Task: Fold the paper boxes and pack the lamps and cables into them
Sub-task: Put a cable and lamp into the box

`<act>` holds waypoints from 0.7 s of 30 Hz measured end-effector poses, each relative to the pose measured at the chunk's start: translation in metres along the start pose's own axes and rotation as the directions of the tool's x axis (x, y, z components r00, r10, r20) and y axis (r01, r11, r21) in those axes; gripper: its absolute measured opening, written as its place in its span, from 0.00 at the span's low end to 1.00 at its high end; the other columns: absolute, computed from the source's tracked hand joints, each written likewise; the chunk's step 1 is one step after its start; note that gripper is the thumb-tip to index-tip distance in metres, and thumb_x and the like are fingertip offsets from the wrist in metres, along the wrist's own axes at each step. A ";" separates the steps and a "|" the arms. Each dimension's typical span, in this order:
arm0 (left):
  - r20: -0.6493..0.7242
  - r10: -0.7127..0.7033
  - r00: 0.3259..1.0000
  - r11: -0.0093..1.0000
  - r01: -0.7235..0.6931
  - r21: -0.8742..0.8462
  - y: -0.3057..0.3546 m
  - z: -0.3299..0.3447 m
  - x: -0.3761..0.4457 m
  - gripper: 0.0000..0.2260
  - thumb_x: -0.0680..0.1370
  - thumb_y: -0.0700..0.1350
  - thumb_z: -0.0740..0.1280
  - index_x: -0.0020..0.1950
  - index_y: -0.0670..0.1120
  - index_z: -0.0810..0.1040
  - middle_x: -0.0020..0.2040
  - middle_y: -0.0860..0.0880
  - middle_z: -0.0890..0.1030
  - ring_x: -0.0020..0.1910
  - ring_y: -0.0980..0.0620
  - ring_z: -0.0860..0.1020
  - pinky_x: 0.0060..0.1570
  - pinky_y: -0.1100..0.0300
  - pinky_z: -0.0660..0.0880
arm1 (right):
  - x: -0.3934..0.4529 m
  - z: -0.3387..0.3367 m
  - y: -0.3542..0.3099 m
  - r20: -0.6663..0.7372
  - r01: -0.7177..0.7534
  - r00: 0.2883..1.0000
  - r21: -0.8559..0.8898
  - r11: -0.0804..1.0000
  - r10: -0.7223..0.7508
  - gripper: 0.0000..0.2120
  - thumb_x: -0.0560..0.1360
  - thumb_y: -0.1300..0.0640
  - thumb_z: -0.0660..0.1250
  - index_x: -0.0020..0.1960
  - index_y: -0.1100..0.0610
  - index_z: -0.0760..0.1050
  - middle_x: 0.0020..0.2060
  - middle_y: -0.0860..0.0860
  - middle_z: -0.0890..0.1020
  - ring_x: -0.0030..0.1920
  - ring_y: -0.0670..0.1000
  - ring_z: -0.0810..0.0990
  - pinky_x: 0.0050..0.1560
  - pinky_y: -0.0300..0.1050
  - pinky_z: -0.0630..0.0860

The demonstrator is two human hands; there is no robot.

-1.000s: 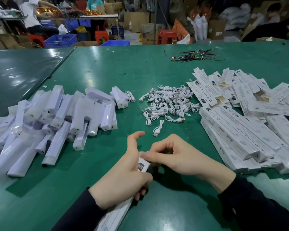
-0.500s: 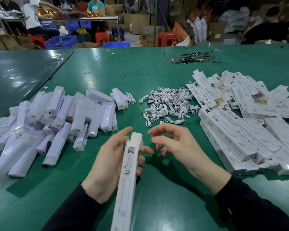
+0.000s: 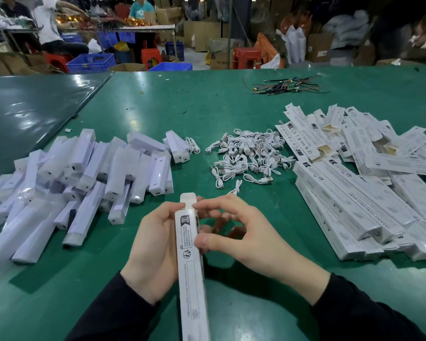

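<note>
Both hands are on one long white paper box (image 3: pixel 191 262), held up over the near edge of the green table (image 3: pixel 158 114) with its far end pointing away. The left hand (image 3: pixel 155 252) curls round the box from the left, fingers wrapped behind it. The right hand (image 3: pixel 234 232) pinches it from the right: thumb pressed flat on the printed face, index finger bent onto the top by the raised end flap (image 3: pixel 188 197). Left of the box lies a heap of white lamps (image 3: pixel 84 173). Beyond the box, the pile of coiled white cables (image 3: pixel 249 156). Right of the box, stacked flat and folded boxes (image 3: pixel 359 183). Far beyond the box, a bundle of dark wires (image 3: pixel 288 86) near the table's back edge.
</note>
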State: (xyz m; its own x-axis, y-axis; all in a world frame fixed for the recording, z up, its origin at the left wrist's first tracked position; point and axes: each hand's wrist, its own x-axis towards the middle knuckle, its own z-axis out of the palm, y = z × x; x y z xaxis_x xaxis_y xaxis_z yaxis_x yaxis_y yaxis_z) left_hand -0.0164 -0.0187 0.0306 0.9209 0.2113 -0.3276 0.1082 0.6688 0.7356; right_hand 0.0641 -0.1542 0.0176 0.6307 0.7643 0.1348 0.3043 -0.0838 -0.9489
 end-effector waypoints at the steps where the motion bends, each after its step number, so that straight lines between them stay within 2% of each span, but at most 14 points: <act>1: 0.004 -0.009 1.000 1.000 0.009 -0.016 0.000 0.000 0.001 0.17 0.74 0.44 0.57 0.59 0.40 0.76 0.43 0.42 0.76 0.34 0.47 0.68 0.31 0.57 0.66 | -0.001 0.001 0.000 0.016 0.004 1.000 -0.006 1.000 -0.003 0.20 0.67 0.54 0.78 0.57 0.46 0.80 0.56 0.49 0.78 0.55 0.44 0.79 0.53 0.34 0.72; 4: 0.032 -0.048 0.998 0.999 0.049 -0.022 -0.003 0.001 0.000 0.15 0.74 0.43 0.56 0.56 0.40 0.74 0.39 0.43 0.74 0.31 0.50 0.67 0.26 0.61 0.67 | -0.001 0.003 -0.002 0.046 -0.012 0.999 -0.025 1.000 0.013 0.18 0.66 0.52 0.78 0.54 0.43 0.79 0.54 0.47 0.77 0.56 0.45 0.76 0.53 0.36 0.72; 7: 0.037 -0.082 0.996 0.997 0.082 0.002 -0.006 0.003 -0.002 0.10 0.73 0.44 0.56 0.47 0.41 0.75 0.34 0.45 0.74 0.25 0.52 0.68 0.24 0.62 0.68 | -0.001 0.002 -0.003 0.046 -0.002 0.999 -0.030 1.000 0.004 0.12 0.67 0.53 0.77 0.48 0.43 0.79 0.42 0.40 0.72 0.47 0.41 0.74 0.49 0.30 0.67; 12: 0.096 -0.098 0.991 0.992 0.104 -0.065 -0.007 0.004 -0.003 0.12 0.72 0.42 0.55 0.46 0.41 0.76 0.36 0.44 0.73 0.24 0.52 0.69 0.22 0.63 0.65 | 0.000 0.002 -0.004 0.072 0.001 0.997 -0.003 1.000 -0.001 0.08 0.72 0.58 0.75 0.48 0.48 0.79 0.41 0.42 0.72 0.44 0.36 0.74 0.48 0.27 0.65; 14: 0.100 -0.113 0.988 0.989 0.122 -0.084 -0.008 0.004 -0.003 0.12 0.72 0.41 0.54 0.47 0.40 0.75 0.35 0.44 0.73 0.24 0.52 0.69 0.22 0.63 0.64 | 0.000 0.002 -0.003 0.085 -0.001 0.996 -0.004 1.000 0.001 0.08 0.73 0.59 0.75 0.49 0.51 0.80 0.40 0.42 0.72 0.44 0.37 0.74 0.50 0.29 0.66; 15: 0.093 -0.115 0.989 0.988 0.124 -0.090 -0.008 0.003 -0.003 0.13 0.71 0.41 0.54 0.49 0.40 0.74 0.35 0.44 0.73 0.23 0.52 0.69 0.22 0.64 0.64 | 0.001 0.003 -0.003 0.087 -0.004 0.996 0.004 1.000 0.004 0.08 0.72 0.59 0.75 0.50 0.52 0.80 0.40 0.43 0.73 0.44 0.38 0.75 0.52 0.33 0.68; 18: 0.044 -0.055 0.998 0.993 0.059 -0.103 -0.006 0.001 -0.002 0.19 0.72 0.40 0.53 0.59 0.38 0.74 0.34 0.44 0.74 0.23 0.52 0.70 0.22 0.64 0.68 | 0.000 0.007 -0.002 0.052 -0.056 0.997 0.112 0.992 0.050 0.14 0.68 0.53 0.76 0.52 0.48 0.78 0.49 0.48 0.80 0.50 0.50 0.79 0.57 0.50 0.75; 21: -0.067 0.073 0.995 0.988 -0.081 -0.131 -0.001 0.001 -0.002 0.18 0.71 0.39 0.55 0.58 0.40 0.75 0.32 0.45 0.76 0.24 0.50 0.73 0.25 0.63 0.74 | -0.002 0.015 0.000 0.051 -0.139 0.990 0.206 0.969 0.132 0.28 0.61 0.46 0.77 0.58 0.42 0.72 0.55 0.49 0.77 0.50 0.51 0.81 0.53 0.48 0.78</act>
State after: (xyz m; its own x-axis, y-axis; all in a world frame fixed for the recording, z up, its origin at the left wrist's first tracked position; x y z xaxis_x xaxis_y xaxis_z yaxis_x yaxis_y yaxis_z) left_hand -0.0181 -0.0205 0.0310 0.8992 0.3065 -0.3123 -0.0168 0.7373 0.6753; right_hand 0.0521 -0.1468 0.0133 0.6279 0.7782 -0.0061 0.0597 -0.0560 -0.9966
